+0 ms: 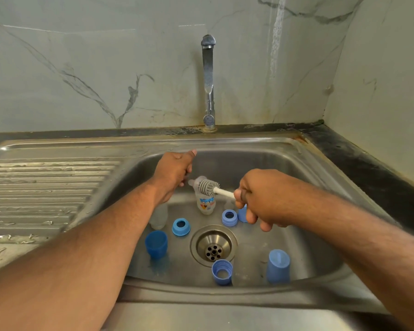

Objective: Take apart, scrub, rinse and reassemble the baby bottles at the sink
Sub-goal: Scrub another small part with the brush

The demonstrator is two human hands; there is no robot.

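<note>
Left hand curls around something small and clear, mostly hidden behind the hand; can't tell what exactly. Right hand grips the white handle of a grey-bristled brush, handle end buried in the fist. Printed clear bottle lies in the sink behind the drain. Second clear bottle partly covered by the left forearm. Blue rings and caps scattered around the drain.

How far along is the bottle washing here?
Done: bottles are apart; blue collar rings and caps lie loose in the sink. In hand: right hand holds the brush; left hand seems to hold a teat. Left: rinsing, since the tap looks off, and reassembly.
</note>
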